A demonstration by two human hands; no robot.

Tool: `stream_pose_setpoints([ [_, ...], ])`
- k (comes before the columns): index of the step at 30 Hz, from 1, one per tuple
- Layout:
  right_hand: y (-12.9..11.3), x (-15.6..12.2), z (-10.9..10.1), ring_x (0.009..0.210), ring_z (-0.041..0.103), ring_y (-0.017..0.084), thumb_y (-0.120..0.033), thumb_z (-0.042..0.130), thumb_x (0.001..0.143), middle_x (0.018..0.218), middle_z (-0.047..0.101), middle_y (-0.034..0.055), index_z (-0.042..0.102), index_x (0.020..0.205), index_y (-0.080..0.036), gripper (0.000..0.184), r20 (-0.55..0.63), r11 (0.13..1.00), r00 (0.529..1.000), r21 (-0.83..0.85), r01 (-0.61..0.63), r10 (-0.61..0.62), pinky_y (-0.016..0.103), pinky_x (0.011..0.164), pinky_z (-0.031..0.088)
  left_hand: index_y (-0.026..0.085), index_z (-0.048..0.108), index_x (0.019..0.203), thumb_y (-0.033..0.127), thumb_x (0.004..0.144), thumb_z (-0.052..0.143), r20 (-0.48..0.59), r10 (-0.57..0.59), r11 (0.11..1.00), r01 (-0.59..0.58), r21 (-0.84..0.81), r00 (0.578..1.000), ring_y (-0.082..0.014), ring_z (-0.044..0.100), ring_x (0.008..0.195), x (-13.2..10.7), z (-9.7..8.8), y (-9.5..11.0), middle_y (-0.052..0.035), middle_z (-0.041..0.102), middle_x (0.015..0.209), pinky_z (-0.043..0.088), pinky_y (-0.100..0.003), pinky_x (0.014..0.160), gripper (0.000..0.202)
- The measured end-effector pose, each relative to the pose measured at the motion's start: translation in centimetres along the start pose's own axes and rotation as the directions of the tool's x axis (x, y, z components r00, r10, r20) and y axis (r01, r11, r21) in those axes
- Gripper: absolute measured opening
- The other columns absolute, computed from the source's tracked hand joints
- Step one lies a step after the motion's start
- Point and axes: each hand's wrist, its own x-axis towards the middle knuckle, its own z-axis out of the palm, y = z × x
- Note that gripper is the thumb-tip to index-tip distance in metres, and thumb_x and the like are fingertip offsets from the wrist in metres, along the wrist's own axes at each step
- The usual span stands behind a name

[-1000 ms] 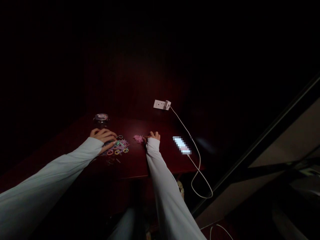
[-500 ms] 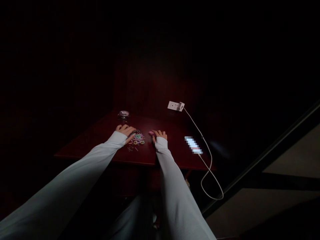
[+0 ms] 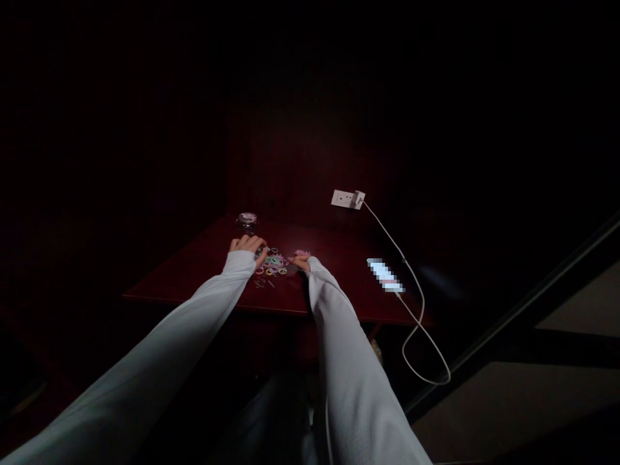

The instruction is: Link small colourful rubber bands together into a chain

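Small coloured elastic hair ties point(image 3: 274, 261) lie heaped on the dark red table, with rings and short bits around the edges. My left hand point(image 3: 248, 245) rests at the heap's left side, its fingers bent and the thumb apart from them. From the right, my right hand point(image 3: 301, 263) reaches toward the heap with its fingers drawn together; whatever they pinch is too small to make out. Just beyond it sits a separate bunch of pink hair ties point(image 3: 302, 252), partly behind the hand.
A clear round container with a pale lid point(image 3: 247, 219) stands toward the back left. To the right lies a lit phone point(image 3: 385, 276) on a white cable point(image 3: 387, 231), which runs to a charger point(image 3: 358, 199) in the wall socket point(image 3: 341, 198). The table's front edge point(image 3: 271, 310) is near.
My right hand has turned and moved off the pink bunch toward the mixed heap. My left fingers have curled more. The whole view has shifted slightly.
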Motion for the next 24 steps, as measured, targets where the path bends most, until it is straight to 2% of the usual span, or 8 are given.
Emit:
stream_pose_setpoints([
  [2,0.1,0.2,0.3,0.069,0.064,0.016,-0.051,0.089,0.07,0.068,0.073,-0.0007,0.081,0.073,-0.022,0.03,0.032,0.999,0.998,-0.019,-0.048,0.049,0.028,0.073,0.053,0.024,0.07,0.101,0.028,0.102,0.055,-0.042,-0.012,1.0,0.013,0.027,0.999,-0.031,0.065,0.107,-0.1,0.0,0.0,-0.0073,0.08,0.108,0.041,-0.046,0.092,0.016],
  [6,-0.6,0.4,0.8,0.071,0.062,0.014,-0.041,0.084,0.079,0.069,0.07,-0.002,0.081,0.073,-0.021,0.021,0.069,0.983,0.988,-0.128,-0.128,0.138,0.026,0.075,0.05,0.024,0.07,0.095,0.028,0.102,0.055,-0.049,0.113,0.992,-0.11,0.064,0.992,-0.0295,0.066,0.1,-0.2,0.2,0.1,-0.0068,0.08,0.102,0.042,-0.045,0.089,0.017],
  [10,-1.7,0.0,1.1,0.076,0.063,0.014,-0.036,0.088,0.077,0.071,0.071,-0.0025,0.082,0.075,-0.019,0.018,0.101,0.979,0.985,-0.166,-0.119,0.137,0.025,0.079,0.047,0.024,0.071,0.095,0.028,0.104,0.053,-0.012,0.203,0.978,-0.202,0.052,0.979,-0.0288,0.067,0.099,-0.1,0.4,0.1,-0.0076,0.08,0.103,0.042,-0.044,0.089,0.02],
  [15,-2.5,-0.7,1.0,0.082,0.065,0.015,-0.039,0.088,0.078,0.081,0.076,-0.0022,0.084,0.084,-0.022,0.018,0.145,0.963,0.982,-0.259,-0.079,0.12,0.025,0.081,0.048,0.024,0.071,0.098,0.029,0.103,0.055,0.04,0.22,0.975,-0.221,0.014,0.975,-0.0291,0.067,0.102,0.1,0.2,0.0,-0.0074,0.08,0.104,0.043,-0.044,0.091,0.018],
  [18,-2.8,-0.9,1.0,0.087,0.067,0.018,-0.04,0.089,0.078,0.088,0.079,0.0003,0.085,0.086,-0.023,0.019,0.183,0.955,0.977,-0.292,-0.055,0.113,0.028,0.085,0.05,0.024,0.071,0.096,0.029,0.102,0.056,0.035,0.205,0.979,-0.205,0.013,0.978,-0.029,0.066,0.102,0.0,0.2,0.0,-0.0074,0.079,0.104,0.043,-0.044,0.091,0.017],
  [24,-2.7,-0.5,1.4,0.086,0.069,0.02,-0.041,0.088,0.079,0.085,0.078,0.0005,0.086,0.089,-0.024,0.02,0.184,0.95,0.973,-0.303,-0.077,0.138,0.031,0.088,0.053,0.024,0.069,0.094,0.028,0.101,0.055,0.009,0.207,0.978,-0.208,0.025,0.978,-0.0286,0.066,0.099,0.0,0.4,-0.2,-0.0071,0.078,0.099,0.044,-0.043,0.088,0.016],
])
